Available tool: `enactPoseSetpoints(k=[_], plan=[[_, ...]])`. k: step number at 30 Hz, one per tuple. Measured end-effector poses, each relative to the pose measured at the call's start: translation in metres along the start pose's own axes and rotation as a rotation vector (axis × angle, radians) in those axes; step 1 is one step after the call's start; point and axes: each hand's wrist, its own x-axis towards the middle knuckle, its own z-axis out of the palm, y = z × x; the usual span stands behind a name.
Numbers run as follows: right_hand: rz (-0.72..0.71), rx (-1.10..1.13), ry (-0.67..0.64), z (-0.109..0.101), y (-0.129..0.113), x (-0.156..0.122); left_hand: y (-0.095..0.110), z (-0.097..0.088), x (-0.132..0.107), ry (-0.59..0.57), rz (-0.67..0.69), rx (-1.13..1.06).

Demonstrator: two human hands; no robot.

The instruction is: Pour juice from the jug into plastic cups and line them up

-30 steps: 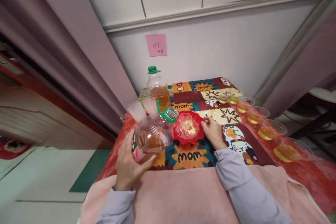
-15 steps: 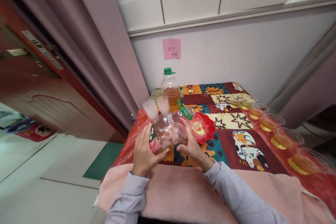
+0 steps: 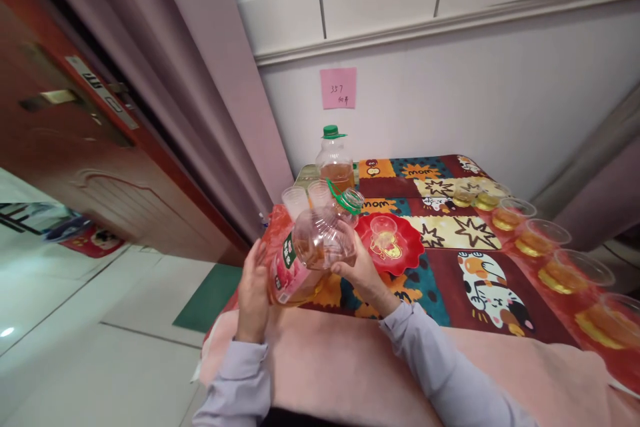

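A large clear plastic bottle (image 3: 300, 273) with a pink label and amber liquid lies tilted between my hands. Its uncapped mouth, with a green handle ring (image 3: 345, 197), points up to the right. My left hand (image 3: 254, 293) presses against the bottle's base end, fingers partly hidden behind it. Around the bottle's shoulder, my right hand (image 3: 361, 270) grips with thumb in front. Just right of the bottle mouth, a red scalloped plate (image 3: 414, 250) bears a clear plastic cup (image 3: 384, 228).
A second bottle (image 3: 336, 163) with a green cap stands behind, by two stacks of clear cups (image 3: 296, 200). Several cups of yellow liquid (image 3: 535, 240) line the table's right edge. Patterned mats (image 3: 457, 280) and a pink cloth (image 3: 350, 360) cover the table. A door (image 3: 115, 167) is left.
My left hand has slid from the bottle's side to its base end. More of the label and liquid shows now. The view has shifted slightly left.
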Motion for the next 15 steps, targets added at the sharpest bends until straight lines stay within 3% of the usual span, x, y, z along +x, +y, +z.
enactPoseSetpoints(k=[2,5,8,15], plan=[[-0.019,0.002,-0.005,0.001,-0.001,0.0,-0.016,-0.007,0.0,0.125,-0.143,-0.095],[0.011,0.012,-0.034,0.001,-0.002,-0.002,-0.038,-0.011,-0.001,0.179,-0.309,-0.212],[0.056,0.009,-0.065,-0.002,-0.002,-0.003,-0.047,-0.005,-0.004,0.154,-0.391,-0.277],[0.239,0.071,-0.098,-0.015,-0.01,-0.007,-0.043,0.008,-0.009,0.043,-0.433,-0.26]])
